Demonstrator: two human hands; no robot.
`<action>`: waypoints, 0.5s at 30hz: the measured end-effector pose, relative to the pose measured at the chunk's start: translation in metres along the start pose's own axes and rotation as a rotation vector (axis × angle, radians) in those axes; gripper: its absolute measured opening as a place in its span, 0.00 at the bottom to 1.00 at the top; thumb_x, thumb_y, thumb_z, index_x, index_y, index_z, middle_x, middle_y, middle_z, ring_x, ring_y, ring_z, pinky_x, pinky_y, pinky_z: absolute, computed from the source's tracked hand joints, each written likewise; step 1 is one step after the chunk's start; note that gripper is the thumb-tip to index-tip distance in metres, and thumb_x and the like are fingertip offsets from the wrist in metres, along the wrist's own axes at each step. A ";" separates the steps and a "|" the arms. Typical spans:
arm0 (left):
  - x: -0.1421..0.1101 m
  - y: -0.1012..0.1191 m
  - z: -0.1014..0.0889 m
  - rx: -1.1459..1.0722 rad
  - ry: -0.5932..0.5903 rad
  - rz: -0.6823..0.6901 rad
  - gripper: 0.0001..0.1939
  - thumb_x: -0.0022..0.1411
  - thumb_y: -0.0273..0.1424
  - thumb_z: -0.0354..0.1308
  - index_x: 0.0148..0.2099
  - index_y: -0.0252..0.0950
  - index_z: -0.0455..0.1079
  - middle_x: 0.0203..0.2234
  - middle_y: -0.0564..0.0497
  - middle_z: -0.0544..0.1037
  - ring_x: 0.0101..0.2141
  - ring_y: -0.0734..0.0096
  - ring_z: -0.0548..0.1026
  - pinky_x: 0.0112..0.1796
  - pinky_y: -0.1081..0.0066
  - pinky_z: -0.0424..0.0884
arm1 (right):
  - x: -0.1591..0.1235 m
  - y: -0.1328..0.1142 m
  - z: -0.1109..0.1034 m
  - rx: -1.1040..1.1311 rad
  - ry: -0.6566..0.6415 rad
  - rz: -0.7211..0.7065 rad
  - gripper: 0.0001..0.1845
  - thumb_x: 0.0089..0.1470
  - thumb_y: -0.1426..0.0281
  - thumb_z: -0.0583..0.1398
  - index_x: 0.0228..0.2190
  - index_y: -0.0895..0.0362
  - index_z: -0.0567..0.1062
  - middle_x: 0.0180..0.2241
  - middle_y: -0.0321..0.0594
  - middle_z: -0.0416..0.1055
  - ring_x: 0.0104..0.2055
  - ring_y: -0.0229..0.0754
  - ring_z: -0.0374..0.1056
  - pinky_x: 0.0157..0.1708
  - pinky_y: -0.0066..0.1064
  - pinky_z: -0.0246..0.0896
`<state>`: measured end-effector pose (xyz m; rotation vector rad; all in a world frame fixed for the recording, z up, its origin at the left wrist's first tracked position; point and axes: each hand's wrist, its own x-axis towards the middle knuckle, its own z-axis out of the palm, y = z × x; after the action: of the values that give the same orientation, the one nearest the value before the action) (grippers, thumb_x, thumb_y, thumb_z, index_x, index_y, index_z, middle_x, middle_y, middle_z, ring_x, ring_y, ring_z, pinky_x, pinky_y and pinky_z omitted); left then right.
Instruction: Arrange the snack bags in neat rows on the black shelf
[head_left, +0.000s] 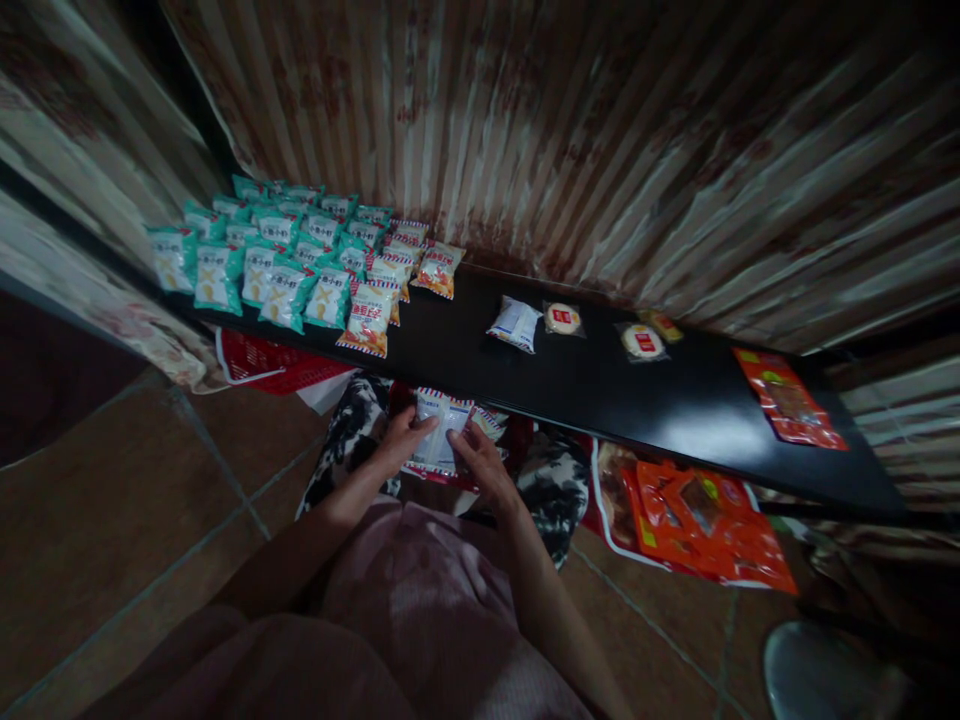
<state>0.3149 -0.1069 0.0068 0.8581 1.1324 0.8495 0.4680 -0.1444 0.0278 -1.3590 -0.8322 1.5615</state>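
Observation:
Between my two hands, just below the table's front edge, is a white snack bag (441, 432) with striped ends, its back facing up. My left hand (406, 436) grips its left side, thumb on top. On its right side, my right hand (478, 455) holds it the same way. Another snack bag (489, 424) partly shows beyond my right fingers. Up on the black table (465, 345) lies a white-backed bag (515, 324), apart from my hands. Left of it stand several red-and-white snack bags (369, 315) beside rows of teal-and-white bags (285, 290).
Two round wrapped cakes (562, 319) and a yellow packet (660, 325) lie right of centre. An orange-red packet (787, 398) is at the table's right end. Below stand a red basket (259, 362) at left and one holding orange packets (694, 515) at right. A curtain (487, 130) hangs behind.

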 end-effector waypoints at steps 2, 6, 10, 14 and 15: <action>0.000 -0.001 0.001 -0.040 0.018 0.008 0.25 0.47 0.45 0.65 0.43 0.35 0.71 0.33 0.48 0.78 0.32 0.65 0.75 0.34 0.69 0.71 | -0.001 0.006 0.000 0.009 -0.034 0.017 0.28 0.42 0.53 0.66 0.44 0.53 0.72 0.36 0.38 0.76 0.37 0.43 0.71 0.38 0.33 0.66; -0.001 0.000 0.003 -0.096 0.058 0.035 0.26 0.46 0.46 0.66 0.43 0.35 0.71 0.35 0.47 0.79 0.35 0.64 0.75 0.36 0.69 0.70 | -0.002 0.017 0.002 0.025 -0.097 0.002 0.29 0.46 0.53 0.64 0.48 0.51 0.70 0.43 0.39 0.75 0.44 0.46 0.70 0.47 0.37 0.63; -0.002 0.002 0.005 -0.112 0.080 0.030 0.25 0.46 0.46 0.66 0.42 0.35 0.72 0.36 0.47 0.79 0.36 0.62 0.76 0.36 0.69 0.70 | -0.002 0.023 0.003 0.022 -0.082 -0.035 0.28 0.45 0.56 0.65 0.48 0.51 0.71 0.44 0.38 0.74 0.46 0.46 0.69 0.49 0.38 0.62; -0.002 0.003 0.006 -0.118 0.066 0.023 0.25 0.48 0.46 0.64 0.44 0.35 0.71 0.38 0.46 0.79 0.39 0.60 0.76 0.38 0.68 0.70 | -0.001 0.023 0.003 0.039 -0.035 -0.028 0.27 0.44 0.57 0.65 0.46 0.52 0.72 0.42 0.38 0.75 0.43 0.46 0.70 0.48 0.39 0.62; -0.002 0.002 0.006 -0.118 0.053 0.023 0.26 0.49 0.46 0.64 0.45 0.35 0.71 0.39 0.46 0.78 0.40 0.60 0.75 0.40 0.68 0.70 | -0.001 0.022 0.003 0.038 -0.022 -0.023 0.26 0.44 0.57 0.65 0.45 0.53 0.73 0.42 0.38 0.75 0.43 0.47 0.71 0.48 0.39 0.63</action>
<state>0.3204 -0.1083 0.0108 0.7557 1.1087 0.9537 0.4611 -0.1540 0.0088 -1.3028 -0.8247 1.5690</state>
